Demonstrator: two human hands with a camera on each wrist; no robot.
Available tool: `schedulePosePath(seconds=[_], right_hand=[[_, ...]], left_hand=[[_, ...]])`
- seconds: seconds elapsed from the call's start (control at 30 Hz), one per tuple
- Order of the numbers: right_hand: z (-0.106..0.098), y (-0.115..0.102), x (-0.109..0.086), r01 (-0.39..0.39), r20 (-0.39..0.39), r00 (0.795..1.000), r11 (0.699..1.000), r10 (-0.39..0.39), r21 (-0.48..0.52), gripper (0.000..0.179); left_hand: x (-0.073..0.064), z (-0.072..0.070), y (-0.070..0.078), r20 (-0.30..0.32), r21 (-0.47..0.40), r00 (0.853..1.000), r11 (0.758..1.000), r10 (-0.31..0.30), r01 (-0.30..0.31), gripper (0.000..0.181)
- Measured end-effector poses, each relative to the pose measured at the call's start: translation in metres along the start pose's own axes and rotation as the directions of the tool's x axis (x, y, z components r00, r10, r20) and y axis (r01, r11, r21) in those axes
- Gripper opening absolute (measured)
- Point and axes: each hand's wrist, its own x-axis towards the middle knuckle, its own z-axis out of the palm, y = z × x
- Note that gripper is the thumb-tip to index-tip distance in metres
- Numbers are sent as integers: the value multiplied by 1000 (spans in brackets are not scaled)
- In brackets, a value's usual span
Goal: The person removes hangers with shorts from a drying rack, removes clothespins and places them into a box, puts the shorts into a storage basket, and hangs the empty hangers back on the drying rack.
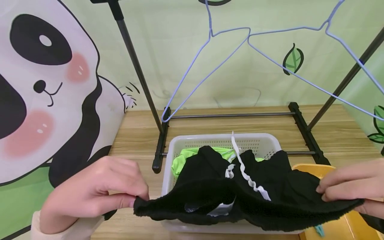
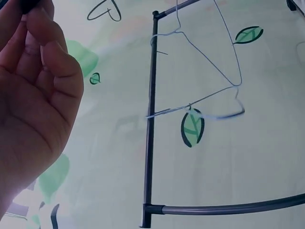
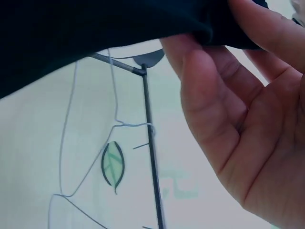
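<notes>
A pair of black drawstring pants (image 1: 207, 173) is stretched sideways above a white basket (image 1: 177, 141), its waistband toward me. The white drawstring (image 1: 244, 170) dangles over the front, and a pale label (image 1: 222, 209) shows inside the waistband. My left hand (image 1: 102, 190) pinches the left end of the waistband between thumb and fingers. At the opposite end, my right hand (image 1: 357, 183) grips the band, fingers on top and part of the hand beneath. In the right wrist view, dark cloth (image 3: 95, 38) lies between the thumb and fingers. How long the legs are is hidden.
Bright green cloth (image 1: 183, 160) lies in the basket. An orange-yellow tub (image 1: 348, 220) stands at the right. Behind is a black rack with a base bar (image 1: 234, 116), and blue hangers (image 1: 192, 66) hang in front of a panda-printed backdrop (image 1: 69, 100).
</notes>
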Motion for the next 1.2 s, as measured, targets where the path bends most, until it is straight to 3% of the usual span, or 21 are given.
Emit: schedulePosePath(seconds=[0.1,0.17,0.2,0.23,0.27,0.3,0.4,0.43,0.47,0.53,0.6,0.67,0.77,0.83,0.93,1.07,1.2], right_hand=[[-3,1,1,-37,-9,999,999,37,0,25],[-4,5,7,-100,-25,995,995,100,6,24],[-4,8,11,-143,-40,989,990,143,5,26],[-4,11,16,-198,-45,979,980,198,2,28],[-4,15,20,-275,-48,961,961,273,-26,31],[-2,21,24,-342,-51,939,939,340,-35,33],[6,41,31,-535,-23,845,843,535,-58,33],[10,48,32,-590,4,807,807,590,-36,30],[14,55,31,-634,35,773,774,633,-4,25],[23,69,30,-691,103,722,716,684,98,19],[32,82,29,-742,183,670,648,719,171,19],[42,93,28,-781,267,624,586,734,213,23],[56,108,27,-816,370,577,529,728,232,17],[65,118,26,-835,421,549,502,722,226,13],[76,130,23,-839,448,538,507,715,199,5],[87,141,21,-824,444,544,553,712,123,3],[95,146,26,-806,432,527,591,732,-18,5]], left_hand=[[-16,2,-13,-32,11,999,999,-32,32,33],[-9,0,-17,-86,35,991,994,-102,105,31],[-3,-1,-19,-123,66,980,984,-157,166,29],[4,-1,-21,-158,94,959,963,-235,252,27],[11,-1,-24,-190,114,930,934,-314,339,26],[16,0,-29,-216,130,892,893,-398,430,23],[20,8,-53,-241,127,752,748,-614,651,13],[18,12,-63,-232,97,704,704,-672,704,10],[15,16,-73,-218,64,667,671,-713,738,8],[7,24,-91,-178,-9,612,623,-771,782,5],[-1,34,-106,-136,-66,577,588,-806,806,3],[-8,43,-119,-104,-74,564,572,-819,817,4],[-15,54,-131,-74,-35,552,555,-831,831,11],[-18,59,-137,-75,13,553,554,-830,833,16],[-20,66,-141,-82,78,555,550,-828,832,24],[-20,73,-146,-97,170,561,542,-822,823,32],[-15,77,-148,-127,269,562,517,-817,813,29]])
